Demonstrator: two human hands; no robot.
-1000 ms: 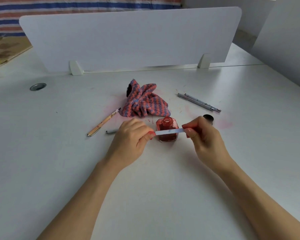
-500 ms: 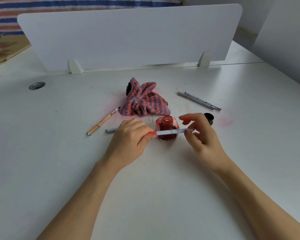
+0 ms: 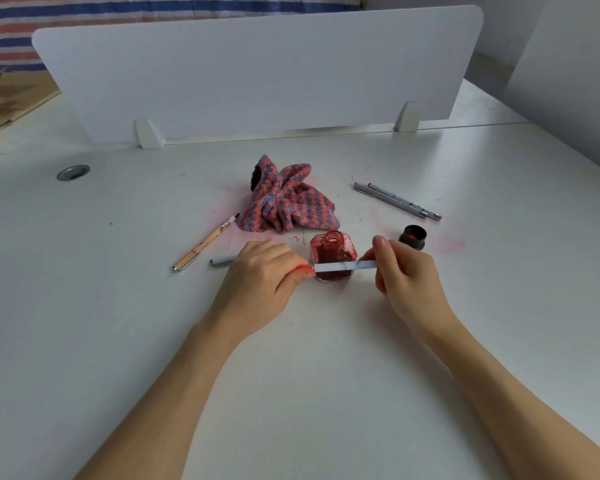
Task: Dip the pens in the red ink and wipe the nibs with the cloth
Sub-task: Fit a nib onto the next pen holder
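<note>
**White table, red ink, one pen held between two hands**

White laminate made up the table (image 3: 118,341), smudged with pink stains around the middle. Along its far edge stood one white divider panel (image 3: 257,74) on two small feet, with a striped red-and-blue fabric behind it and a grey wall at the right. One round metal cable port (image 3: 73,172) sat in the table at the left.

One crumpled cloth (image 3: 288,202), striped pink and blue, lay in the middle. Just in front of it stood one open bottle of red ink (image 3: 333,252), with its single dark cap (image 3: 413,236) lying to the right.

The pens came to four: two grey ones (image 3: 395,200) side by side at the right, one tan pen (image 3: 205,242) at the left, and one pale blue pen (image 3: 345,266) held level in front of the bottle. A pale blue pen cap (image 3: 221,261) lay beside the left hand.

The left hand (image 3: 260,275) pinched the nib end with curled fingers; the right hand (image 3: 404,271) gripped the other end.
</note>
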